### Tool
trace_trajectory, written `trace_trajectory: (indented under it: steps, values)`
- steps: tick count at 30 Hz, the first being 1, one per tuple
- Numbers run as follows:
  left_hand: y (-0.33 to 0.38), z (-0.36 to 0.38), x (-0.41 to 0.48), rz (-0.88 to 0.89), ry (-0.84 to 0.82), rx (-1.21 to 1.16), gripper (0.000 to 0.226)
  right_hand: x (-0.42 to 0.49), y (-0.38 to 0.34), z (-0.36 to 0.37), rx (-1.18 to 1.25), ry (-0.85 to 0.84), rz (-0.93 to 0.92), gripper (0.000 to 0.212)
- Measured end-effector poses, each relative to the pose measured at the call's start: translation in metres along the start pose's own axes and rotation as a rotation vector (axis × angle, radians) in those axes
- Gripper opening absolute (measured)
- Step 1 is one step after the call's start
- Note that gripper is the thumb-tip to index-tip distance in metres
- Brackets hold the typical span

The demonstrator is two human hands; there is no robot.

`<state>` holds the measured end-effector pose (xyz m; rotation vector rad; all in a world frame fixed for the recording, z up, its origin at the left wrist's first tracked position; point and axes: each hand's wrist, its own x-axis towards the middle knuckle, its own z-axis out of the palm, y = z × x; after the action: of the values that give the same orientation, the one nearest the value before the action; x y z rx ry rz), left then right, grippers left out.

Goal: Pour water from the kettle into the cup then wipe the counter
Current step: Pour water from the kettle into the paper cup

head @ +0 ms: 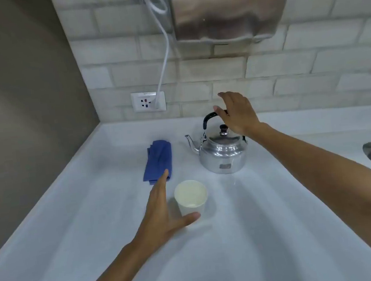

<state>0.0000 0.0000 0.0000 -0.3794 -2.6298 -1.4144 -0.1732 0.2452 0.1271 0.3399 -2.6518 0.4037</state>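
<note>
- Head view: kettle (223, 153) stands upright on the bench (268, 234), centre frame, spout toward 9 o'clock.
- Right hand (237, 115) is spread open over the black handle (209, 118), not clenched on it yet.
- Left hand (162, 212) is open beside the cup (191, 198), thumb touching its base, no wrap.
- Cup sits at 7 o'clock of the kettle; looks thin and light, easy to tip, so steady it low.
- Kettle is probably heavy if full, with slick metal: take it by the handle top.
- Blue cloth (158, 161) is soft and lies at 9 o'clock of the kettle.
</note>
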Motion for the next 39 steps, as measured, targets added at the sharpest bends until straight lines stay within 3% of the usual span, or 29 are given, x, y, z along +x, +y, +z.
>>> trace_trajectory:
  steps: [5, 12, 25, 39]
  values:
    - [-0.008, 0.013, -0.001, -0.109, -0.064, -0.14, 0.116, 0.014, 0.007, 0.012, 0.072, -0.103, 0.142, 0.051]
    - [-0.014, 0.027, 0.011, -0.165, -0.07, -0.239, 0.099, 0.032, 0.013, 0.024, 0.127, -0.122, 0.289, 0.073]
    - [-0.015, 0.041, 0.025, -0.195, -0.019, -0.262, 0.077, 0.027, 0.004, 0.019, 0.131, -0.042, 0.369, 0.048]
    - [-0.01, 0.049, 0.024, -0.254, 0.102, -0.308, 0.08, -0.009, -0.007, -0.047, 0.02, 0.003, 0.131, 0.047]
